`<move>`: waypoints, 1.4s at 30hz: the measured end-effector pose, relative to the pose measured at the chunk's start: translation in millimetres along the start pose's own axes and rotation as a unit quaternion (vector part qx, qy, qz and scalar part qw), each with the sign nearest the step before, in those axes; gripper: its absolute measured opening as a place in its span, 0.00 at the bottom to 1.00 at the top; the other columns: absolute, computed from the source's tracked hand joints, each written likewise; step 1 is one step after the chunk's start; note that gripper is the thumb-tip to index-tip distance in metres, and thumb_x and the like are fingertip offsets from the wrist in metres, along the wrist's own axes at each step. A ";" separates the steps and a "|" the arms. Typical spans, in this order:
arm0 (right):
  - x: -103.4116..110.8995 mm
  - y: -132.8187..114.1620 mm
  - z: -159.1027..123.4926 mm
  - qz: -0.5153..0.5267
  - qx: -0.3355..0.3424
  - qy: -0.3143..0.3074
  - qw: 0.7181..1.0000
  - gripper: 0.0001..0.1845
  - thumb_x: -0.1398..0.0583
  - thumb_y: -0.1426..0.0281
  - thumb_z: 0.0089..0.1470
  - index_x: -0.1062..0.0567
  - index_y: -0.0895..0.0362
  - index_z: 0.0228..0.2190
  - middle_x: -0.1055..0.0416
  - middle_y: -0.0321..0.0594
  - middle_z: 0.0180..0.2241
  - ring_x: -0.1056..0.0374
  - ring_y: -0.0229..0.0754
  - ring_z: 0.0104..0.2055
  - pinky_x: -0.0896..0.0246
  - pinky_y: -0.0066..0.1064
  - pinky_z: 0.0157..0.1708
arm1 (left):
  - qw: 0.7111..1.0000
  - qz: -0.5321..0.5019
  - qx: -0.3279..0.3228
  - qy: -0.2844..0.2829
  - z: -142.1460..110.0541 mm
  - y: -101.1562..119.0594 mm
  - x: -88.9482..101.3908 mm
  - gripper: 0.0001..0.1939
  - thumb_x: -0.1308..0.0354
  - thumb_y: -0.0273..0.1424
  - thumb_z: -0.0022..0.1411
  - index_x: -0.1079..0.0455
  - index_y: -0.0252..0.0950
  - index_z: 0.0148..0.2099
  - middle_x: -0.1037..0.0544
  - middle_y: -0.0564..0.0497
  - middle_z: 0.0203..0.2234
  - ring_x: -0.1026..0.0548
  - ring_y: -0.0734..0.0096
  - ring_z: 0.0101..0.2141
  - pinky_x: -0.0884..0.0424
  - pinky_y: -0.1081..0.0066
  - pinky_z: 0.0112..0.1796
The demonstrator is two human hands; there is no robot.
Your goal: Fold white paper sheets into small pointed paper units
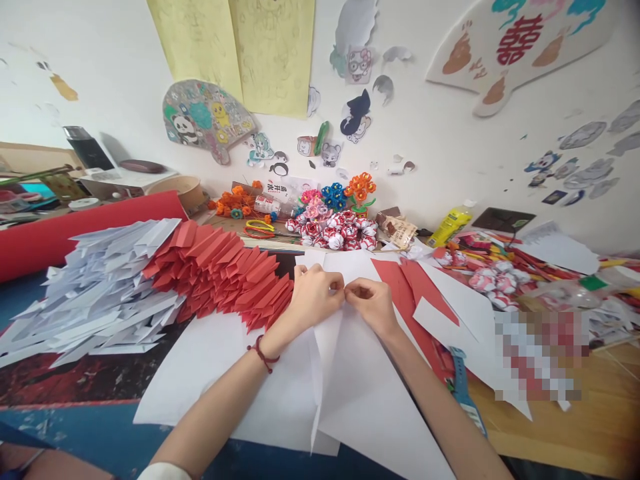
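Nearest: the white sheet [327, 353] rose in a creased ridge between the forearms, in front of the person, over other white paper. Left hand [317, 293]: thumb and fingers pinched its far end. Right hand [371, 303]: fingertips pinched the same end, just beside the left. A dark red bracelet [263, 355] circled the left wrist. A blue watch [461, 383] lay just beside the right forearm.

Around the work: red folded pieces [220, 273] were heaped up against the left hand's outer side, crowding it; white folded pieces [100, 293] were heaped beyond them to the left. Red paper [407, 300] lay partly under white paper on the right. A pixelated patch hid part of the right side.

Farther: a red roll [75, 230] behind the white heap, yellow-and-red handles [260, 229], red-and-white paper balls [340, 232] and a yellow bottle [450, 223] ahead, and a dark flask [89, 148] far left. On the wall [390, 133]: yellow sheets [273, 57] and fan-shaped cutouts [205, 119].

Counts: watch 1, bracelet 1, roll 1, yellow bottle 1, flask 1, yellow sheets 2, fan-shaped cutouts 2. Folded pieces and balls overlapped too much to count.
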State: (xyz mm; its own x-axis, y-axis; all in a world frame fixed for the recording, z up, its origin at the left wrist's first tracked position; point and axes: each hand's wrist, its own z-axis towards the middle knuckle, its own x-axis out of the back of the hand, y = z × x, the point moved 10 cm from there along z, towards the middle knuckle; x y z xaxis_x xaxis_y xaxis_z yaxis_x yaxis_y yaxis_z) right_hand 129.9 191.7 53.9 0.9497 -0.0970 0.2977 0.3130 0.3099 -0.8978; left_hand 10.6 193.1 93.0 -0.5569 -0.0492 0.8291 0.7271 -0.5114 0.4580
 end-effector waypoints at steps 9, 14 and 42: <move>2.2 -2.9 -1.2 -0.036 0.008 0.015 0.999 0.05 0.37 0.70 0.46 0.25 0.58 0.22 0.32 0.35 0.21 0.41 0.36 0.23 0.47 0.28 0.24 | 0.999 0.034 0.020 0.020 -1.9 -0.2 1.7 0.09 0.48 0.32 0.58 0.26 0.41 0.30 0.24 0.50 0.24 0.30 0.64 0.33 0.48 0.62 0.38; 0.9 0.1 3.4 0.014 -0.017 -0.025 0.999 0.07 0.38 0.66 0.49 0.24 0.58 0.25 0.29 0.36 0.25 0.36 0.38 0.27 0.42 0.29 0.28 | 1.000 -0.014 0.015 -0.004 2.8 -8.8 6.4 0.09 0.47 0.36 0.60 0.26 0.42 0.34 0.21 0.53 0.29 0.28 0.66 0.35 0.47 0.62 0.41; -1.3 -4.7 1.4 0.084 -0.044 -0.061 0.994 0.13 0.38 0.58 0.51 0.24 0.56 0.28 0.30 0.35 0.26 0.38 0.37 0.27 0.44 0.28 0.26 | 0.981 -0.186 -0.048 -0.031 7.4 -22.3 27.2 0.11 0.43 0.39 0.59 0.24 0.38 0.36 0.20 0.53 0.35 0.24 0.68 0.38 0.35 0.73 0.42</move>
State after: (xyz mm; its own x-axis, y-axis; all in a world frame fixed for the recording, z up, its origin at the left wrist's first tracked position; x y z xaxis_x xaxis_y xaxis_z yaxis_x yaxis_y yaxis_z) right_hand 127.3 191.7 58.2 0.9824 0.0666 0.1744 0.1551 0.2282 -0.9612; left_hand -17.7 209.5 107.8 -0.7489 0.2061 0.6298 0.4354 -0.5634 0.7021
